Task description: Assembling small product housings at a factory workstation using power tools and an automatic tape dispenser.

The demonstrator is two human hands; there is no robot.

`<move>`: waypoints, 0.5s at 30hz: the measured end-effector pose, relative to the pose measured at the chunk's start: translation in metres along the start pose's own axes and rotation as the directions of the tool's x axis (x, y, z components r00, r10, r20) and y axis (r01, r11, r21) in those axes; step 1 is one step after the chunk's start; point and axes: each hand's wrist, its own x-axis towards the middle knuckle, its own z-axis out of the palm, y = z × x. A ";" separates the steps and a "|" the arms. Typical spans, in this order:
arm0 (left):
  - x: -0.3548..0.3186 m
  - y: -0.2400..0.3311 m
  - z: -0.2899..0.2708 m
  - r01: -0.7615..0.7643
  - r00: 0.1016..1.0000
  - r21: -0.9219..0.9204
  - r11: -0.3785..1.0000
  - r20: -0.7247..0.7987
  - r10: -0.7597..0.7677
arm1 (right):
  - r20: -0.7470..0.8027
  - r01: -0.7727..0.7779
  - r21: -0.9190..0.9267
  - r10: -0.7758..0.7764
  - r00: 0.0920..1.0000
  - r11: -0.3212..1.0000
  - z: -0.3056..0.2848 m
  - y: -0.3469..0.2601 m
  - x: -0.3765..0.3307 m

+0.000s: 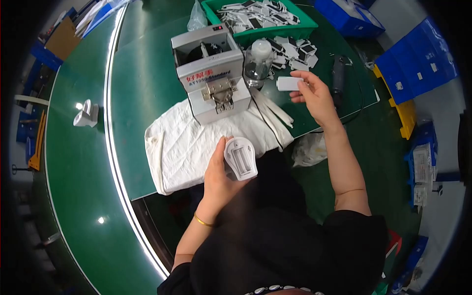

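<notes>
So the writing here is mostly on the grey machine (211, 73) at the far side of the cloth: bold red characters over a line of dark lettering, plus a small lit red display (218, 28) up top. The blue bins (418, 64) on the right have white labels (way too small to read). The table (142, 88) is green, with a wrinkled white cloth (174, 147) under the machine and a bright strip (112, 98) down the left. A green tray (290, 34) full of white and black pieces sits at the far end, a clear jar (256, 69) nearer.

Left hand (219, 182) has its fingers wrapped around a white housing (241, 160), open compartment facing up, by the cloth's near edge. Right hand (314, 96) has its fingers pinched on a flat white piece (288, 83), right of the jar.
</notes>
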 end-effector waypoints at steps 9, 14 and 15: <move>0.003 0.008 -0.002 -0.046 0.998 0.066 0.997 -0.029 0.047 | 0.432 0.001 0.109 -0.048 0.901 0.994 0.062 -0.059 -0.075; 0.003 0.010 -0.003 -0.028 0.999 0.067 0.997 -0.019 0.029 | 0.536 0.238 -0.078 -0.161 0.829 0.968 0.080 -0.055 -0.073; 0.003 0.009 -0.003 -0.043 0.999 0.071 0.997 -0.024 0.045 | 0.539 0.235 -0.078 -0.158 0.827 0.969 0.080 -0.055 -0.071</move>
